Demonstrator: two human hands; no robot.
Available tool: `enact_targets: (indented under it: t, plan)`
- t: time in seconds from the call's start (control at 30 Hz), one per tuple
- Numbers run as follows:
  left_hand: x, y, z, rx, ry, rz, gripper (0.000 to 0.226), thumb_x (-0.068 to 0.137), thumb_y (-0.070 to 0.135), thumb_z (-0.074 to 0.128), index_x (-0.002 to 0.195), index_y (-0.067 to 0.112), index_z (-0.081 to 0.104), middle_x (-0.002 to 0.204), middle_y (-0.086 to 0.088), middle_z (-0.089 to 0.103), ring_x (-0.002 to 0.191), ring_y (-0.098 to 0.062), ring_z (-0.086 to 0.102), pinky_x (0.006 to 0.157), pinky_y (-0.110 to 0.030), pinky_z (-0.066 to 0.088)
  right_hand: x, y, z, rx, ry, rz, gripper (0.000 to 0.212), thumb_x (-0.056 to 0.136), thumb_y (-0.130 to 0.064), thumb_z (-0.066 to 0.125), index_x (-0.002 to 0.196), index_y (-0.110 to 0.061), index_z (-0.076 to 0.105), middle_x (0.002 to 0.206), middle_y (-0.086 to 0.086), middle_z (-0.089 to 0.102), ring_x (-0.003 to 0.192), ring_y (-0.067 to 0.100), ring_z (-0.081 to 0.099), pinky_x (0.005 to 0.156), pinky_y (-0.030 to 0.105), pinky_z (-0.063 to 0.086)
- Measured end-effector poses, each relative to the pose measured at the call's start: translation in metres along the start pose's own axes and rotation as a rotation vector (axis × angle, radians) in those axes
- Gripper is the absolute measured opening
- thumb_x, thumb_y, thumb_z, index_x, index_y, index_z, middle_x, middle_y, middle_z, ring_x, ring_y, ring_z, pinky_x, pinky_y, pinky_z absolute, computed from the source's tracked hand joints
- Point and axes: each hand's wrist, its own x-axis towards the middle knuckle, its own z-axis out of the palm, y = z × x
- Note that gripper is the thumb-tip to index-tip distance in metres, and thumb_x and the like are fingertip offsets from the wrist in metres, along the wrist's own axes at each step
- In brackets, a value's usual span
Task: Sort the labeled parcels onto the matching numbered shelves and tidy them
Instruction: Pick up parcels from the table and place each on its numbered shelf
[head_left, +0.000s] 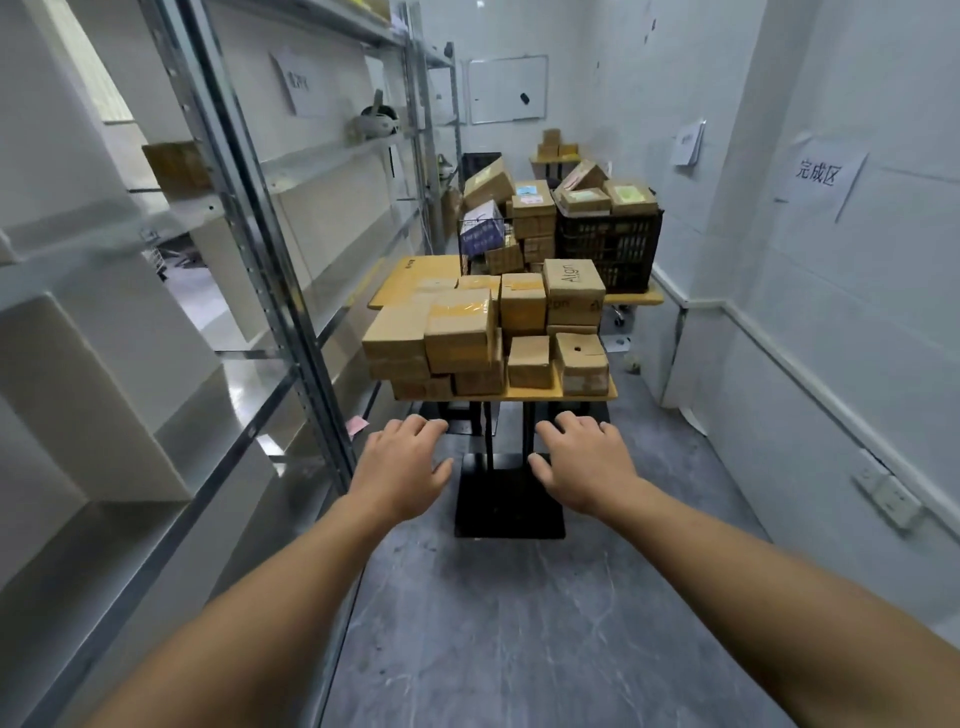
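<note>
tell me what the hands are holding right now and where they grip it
Nothing is held. The left hand and right hand reach forward with loosely bent fingers, short of the table stacked with cardboard boxes.

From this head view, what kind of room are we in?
Probably a small parcel sorting or stock room: metal shelving runs along the left, cardboard parcels are stacked on a small table ahead, more fill a black crate behind, and a paper sign hangs on the right wall.

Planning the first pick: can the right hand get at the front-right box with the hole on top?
Likely yes: the right hand is open, and the box sits unblocked at the near edge of the table.
</note>
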Motion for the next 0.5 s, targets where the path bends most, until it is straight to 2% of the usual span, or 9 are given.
enact_targets:
  t: [0.33,0.5]
  plan:
    - [0.100,-0.051,0.036,-0.012,-0.041,-0.029,0.050,0.095,0.048,0.045,0.140,0.027,0.042,0.134,0.004,0.051,0.121,-0.021,0.046,0.098,-0.038,0.039,0.129,0.000,0.009,0.029,0.000,-0.042,0.045,0.100,-0.049,0.041,0.137,-0.023,0.048,0.134,0.006,0.053,0.125,0.030,0.051,0.098,0.046,0.042]
    - [0.183,-0.070,0.052,-0.006,-0.026,-0.071,0.050,0.095,0.048,0.045,0.140,0.028,0.042,0.135,0.003,0.050,0.121,-0.022,0.046,0.099,-0.038,0.038,0.216,0.014,0.019,0.102,-0.003,-0.049,0.048,0.100,-0.051,0.042,0.141,-0.025,0.046,0.140,0.006,0.051,0.129,0.029,0.049,0.104,0.049,0.042]
